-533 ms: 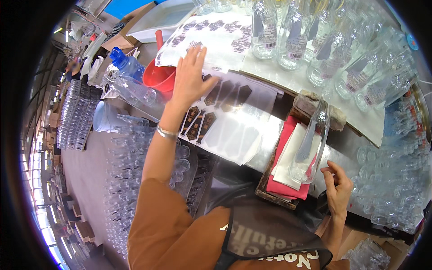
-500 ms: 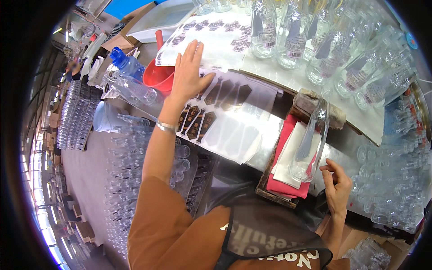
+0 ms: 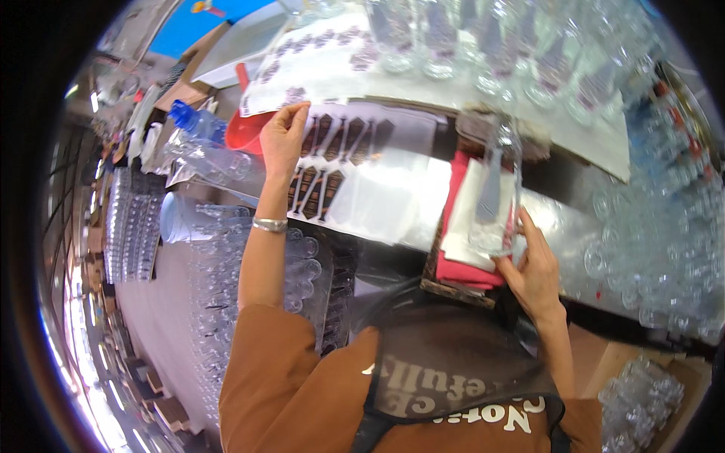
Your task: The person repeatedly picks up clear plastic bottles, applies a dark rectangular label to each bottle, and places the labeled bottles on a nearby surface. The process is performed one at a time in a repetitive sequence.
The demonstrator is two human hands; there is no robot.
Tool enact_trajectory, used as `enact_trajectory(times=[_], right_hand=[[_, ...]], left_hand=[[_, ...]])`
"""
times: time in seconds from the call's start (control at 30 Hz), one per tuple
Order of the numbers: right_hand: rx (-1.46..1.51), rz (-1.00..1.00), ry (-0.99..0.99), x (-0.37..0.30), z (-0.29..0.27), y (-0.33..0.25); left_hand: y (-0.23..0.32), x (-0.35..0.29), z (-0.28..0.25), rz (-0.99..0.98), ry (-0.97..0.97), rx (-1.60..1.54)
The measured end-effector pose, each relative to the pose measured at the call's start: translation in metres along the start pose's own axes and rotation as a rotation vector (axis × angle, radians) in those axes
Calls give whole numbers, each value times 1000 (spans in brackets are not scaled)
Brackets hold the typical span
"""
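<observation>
My left hand (image 3: 282, 143) is pinched at the near edge of the white sheet of printed labels (image 3: 310, 57); whatever sits between the fingertips is too small to make out. Below it lies a sheet of dark tie-shaped labels (image 3: 355, 142), some of its places blank. A clear glass bottle (image 3: 495, 192) bearing a grey tie-shaped label lies on white and red cloths (image 3: 461, 260) in a wooden holder, its neck resting on a padded block (image 3: 472, 124). My right hand (image 3: 536, 268) grips this bottle at its base, thumb underneath and a finger along the right side.
Labelled bottles (image 3: 491, 68) stand along the back of the table. More clear bottles crowd the right (image 3: 657, 249) and the lower left (image 3: 226, 302). A red scoop (image 3: 245, 134) and a blue-capped plastic bottle (image 3: 198, 121) are left of my left hand.
My left hand has gone from lying flat on the white label sheet to a pinch at its near edge. My right hand has moved left onto the bottle's base.
</observation>
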State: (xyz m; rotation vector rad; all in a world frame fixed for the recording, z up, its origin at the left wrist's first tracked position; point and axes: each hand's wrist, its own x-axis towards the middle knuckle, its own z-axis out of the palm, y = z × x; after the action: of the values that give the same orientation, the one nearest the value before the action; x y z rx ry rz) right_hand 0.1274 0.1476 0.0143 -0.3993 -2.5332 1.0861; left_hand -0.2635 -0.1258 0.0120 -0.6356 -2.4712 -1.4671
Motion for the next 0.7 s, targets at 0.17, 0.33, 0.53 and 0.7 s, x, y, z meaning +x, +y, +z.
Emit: enact_trajectory(times=[0.17, 0.33, 0.53, 0.7], right_hand=[[-4, 38, -15, 2, 1, -1], [32, 13, -13, 1, 3, -2], [3, 7, 5, 2, 0, -1], [-129, -26, 11, 2, -1, -6]], left_hand=[[18, 6, 10, 523, 102, 597], [-31, 24, -14, 432, 53, 501], [27, -20, 12, -162, -73, -355], [163, -109, 76, 433, -472, -210]])
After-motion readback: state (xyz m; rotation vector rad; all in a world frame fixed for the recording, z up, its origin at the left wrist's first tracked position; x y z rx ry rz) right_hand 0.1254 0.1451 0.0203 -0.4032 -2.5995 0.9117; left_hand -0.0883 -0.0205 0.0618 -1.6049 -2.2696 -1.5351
